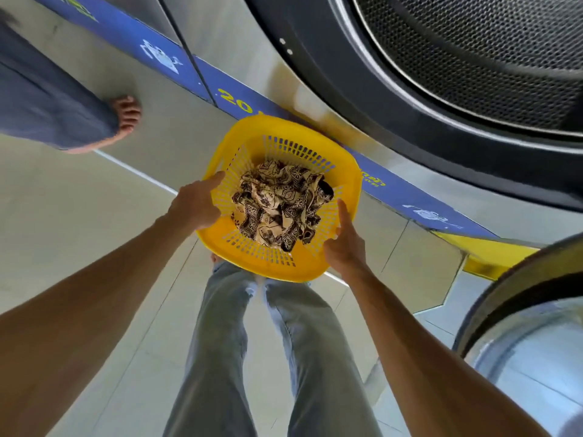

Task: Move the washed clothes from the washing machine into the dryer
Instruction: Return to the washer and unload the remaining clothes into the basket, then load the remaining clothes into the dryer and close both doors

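Hands hold a yellow basket [348, 171] from both sides. The left hand [197, 205] grips the left rim, with its thumb lying along the top edge and its other fingers hidden under the rim. The right hand [345, 244] grips the right rim, thumb up on the edge, fingers tucked below. Inside the basket lie the clothes [280, 203], a crumpled heap of cream cloth with dark brown patterns, down at the bottom. The basket is up off the floor [79, 209], above the person's legs in pale jeans [220, 357]. Just past the basket stands a big machine [220, 33] with a blue strip [239, 97] along its base. Its round drum [492, 58] is open and full of little holes. The round glass door [530, 342] hangs open on the right. Another person's bare foot [124, 116] stands on the floor to the left, well apart from the basket.
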